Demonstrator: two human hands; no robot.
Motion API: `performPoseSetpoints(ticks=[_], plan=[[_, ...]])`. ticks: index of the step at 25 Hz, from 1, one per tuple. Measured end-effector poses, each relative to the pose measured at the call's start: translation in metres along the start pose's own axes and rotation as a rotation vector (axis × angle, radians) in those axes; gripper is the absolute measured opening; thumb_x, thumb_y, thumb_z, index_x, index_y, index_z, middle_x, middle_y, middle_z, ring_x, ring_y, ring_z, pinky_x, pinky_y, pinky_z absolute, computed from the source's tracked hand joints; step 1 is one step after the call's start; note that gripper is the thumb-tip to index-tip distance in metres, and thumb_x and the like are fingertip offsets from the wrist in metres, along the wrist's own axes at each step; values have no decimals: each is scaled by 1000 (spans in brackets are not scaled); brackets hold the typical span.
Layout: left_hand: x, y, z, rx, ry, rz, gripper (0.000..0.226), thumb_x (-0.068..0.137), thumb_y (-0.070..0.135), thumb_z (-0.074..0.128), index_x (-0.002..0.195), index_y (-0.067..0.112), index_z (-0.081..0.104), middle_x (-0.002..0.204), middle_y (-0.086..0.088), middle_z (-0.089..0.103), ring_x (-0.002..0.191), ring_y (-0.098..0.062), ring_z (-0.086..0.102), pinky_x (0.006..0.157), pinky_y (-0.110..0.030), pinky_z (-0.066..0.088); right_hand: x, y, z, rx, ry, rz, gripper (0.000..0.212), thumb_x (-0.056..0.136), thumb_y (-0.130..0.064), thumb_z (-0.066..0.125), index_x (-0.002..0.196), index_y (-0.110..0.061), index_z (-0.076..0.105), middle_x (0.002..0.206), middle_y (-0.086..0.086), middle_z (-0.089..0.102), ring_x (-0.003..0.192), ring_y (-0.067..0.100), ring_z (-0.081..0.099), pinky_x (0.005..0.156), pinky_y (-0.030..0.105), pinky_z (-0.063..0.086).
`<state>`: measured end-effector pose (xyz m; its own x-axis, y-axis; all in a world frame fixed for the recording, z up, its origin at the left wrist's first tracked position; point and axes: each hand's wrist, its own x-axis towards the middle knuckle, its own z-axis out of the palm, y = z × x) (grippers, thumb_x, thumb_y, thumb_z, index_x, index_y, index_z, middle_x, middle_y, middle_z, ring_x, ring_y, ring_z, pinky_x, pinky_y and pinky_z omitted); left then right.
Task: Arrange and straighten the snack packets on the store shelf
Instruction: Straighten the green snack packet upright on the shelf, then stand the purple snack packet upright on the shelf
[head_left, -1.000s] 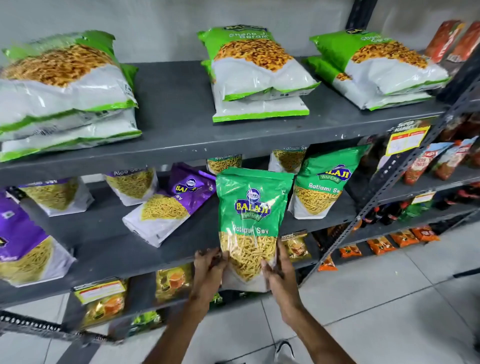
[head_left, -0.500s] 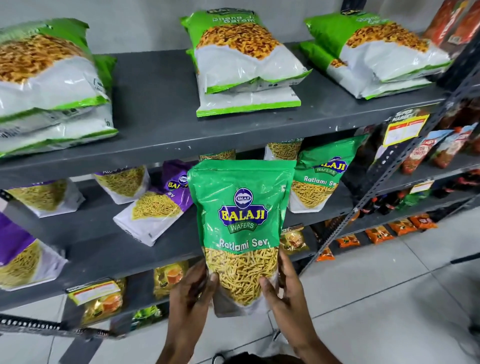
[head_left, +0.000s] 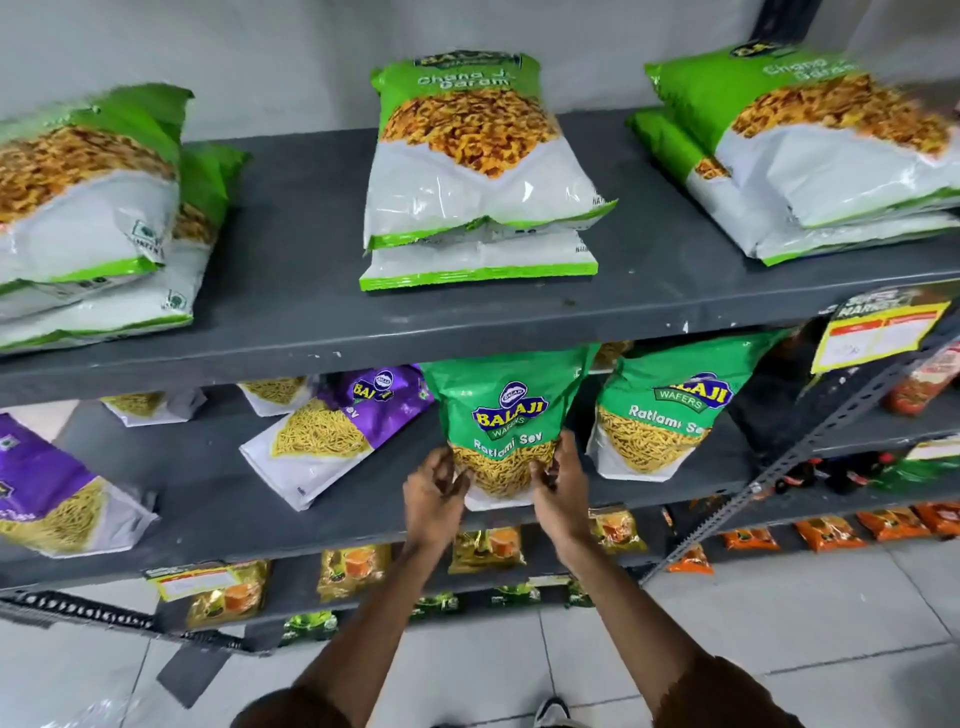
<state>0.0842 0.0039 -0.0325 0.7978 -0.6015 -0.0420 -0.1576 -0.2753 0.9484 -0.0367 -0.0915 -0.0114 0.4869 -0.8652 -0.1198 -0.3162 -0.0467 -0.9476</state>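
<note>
A green Ratlami Sev packet (head_left: 506, 415) stands upright on the middle grey shelf (head_left: 249, 514), its top tucked under the shelf above. My left hand (head_left: 434, 493) grips its lower left edge and my right hand (head_left: 561, 486) grips its lower right edge. A second green Ratlami Sev packet (head_left: 670, 410) stands just to its right. A purple sev packet (head_left: 332, 436) lies tilted to its left, and another purple packet (head_left: 47, 488) lies at the far left.
The top shelf (head_left: 291, 306) holds three stacks of green-and-white Chana Jor Garam packets (head_left: 478, 166). Small yellow packets (head_left: 353, 569) hang on the lower shelf. A yellow price tag (head_left: 878, 332) and a slanted metal brace (head_left: 789, 457) stand at the right. Tiled floor lies below.
Both hands have carried the green Ratlami Sev packet away from me and onto the middle shelf, where it now stands under the upper shelf's edge. The camera has tilted up.
</note>
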Motion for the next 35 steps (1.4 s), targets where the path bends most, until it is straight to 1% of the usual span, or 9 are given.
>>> performPoseSetpoints(ticks=[6,9,11,14,17,23,25,28,35], plan=[[31,2,12,80,-50,-71,45,86,7,69,127,3,50,109,-9,68,92,-13,64,73,1,43,37,21,10,-77,93,-19,67,85,10,54,145,-16,36,117,14,66,108,35,62,83,30,49],[40,-8,-23,150,-62,106,48,86,17,68,131,12,51,129,0,63,118,-14,60,99,-17,43,24,51,24,-21,216,79,78,77,6,58,146,-23,34,143,6,54,129,22,52,108,37,44],[54,-10,-66,178,76,192,39,89,12,63,127,11,57,121,3,64,107,-12,61,95,-13,42,1,56,48,92,252,135,56,75,7,56,126,-16,49,117,11,63,110,27,60,96,29,53],[82,-24,-136,356,282,140,28,91,14,56,118,7,61,110,-15,70,99,-33,65,87,-34,47,-26,45,101,142,79,176,39,82,12,54,95,-25,56,84,1,64,80,24,60,72,24,50],[108,-56,-182,608,259,-6,33,93,26,47,115,5,60,116,-25,64,109,-45,58,92,-52,46,-25,25,163,219,-149,214,25,92,-1,56,108,-19,58,96,3,68,75,17,65,65,26,50],[114,-89,-208,553,-71,-235,46,90,53,41,114,17,57,125,-20,63,117,-42,56,98,-49,43,-14,-20,257,339,-122,322,29,94,-35,60,118,-24,49,88,-7,59,76,13,59,77,42,58],[95,-99,-212,272,-101,-258,50,81,64,52,95,18,64,105,-16,71,96,-33,67,80,-42,50,-26,-20,252,249,-87,262,28,91,-32,66,113,-24,50,88,-10,62,77,12,60,64,25,54],[60,-103,-226,10,-107,-300,34,77,41,76,90,10,75,85,-12,77,73,-17,64,65,-31,47,-61,-13,232,319,-120,224,41,89,-25,69,127,-23,54,102,-7,70,71,-4,66,57,10,49],[-51,-98,-256,-17,-79,-25,30,75,18,81,100,29,70,68,14,72,56,4,57,52,-19,49,-154,-22,187,300,-257,-19,63,90,0,63,143,-23,37,134,-26,60,129,-3,53,99,10,43]])
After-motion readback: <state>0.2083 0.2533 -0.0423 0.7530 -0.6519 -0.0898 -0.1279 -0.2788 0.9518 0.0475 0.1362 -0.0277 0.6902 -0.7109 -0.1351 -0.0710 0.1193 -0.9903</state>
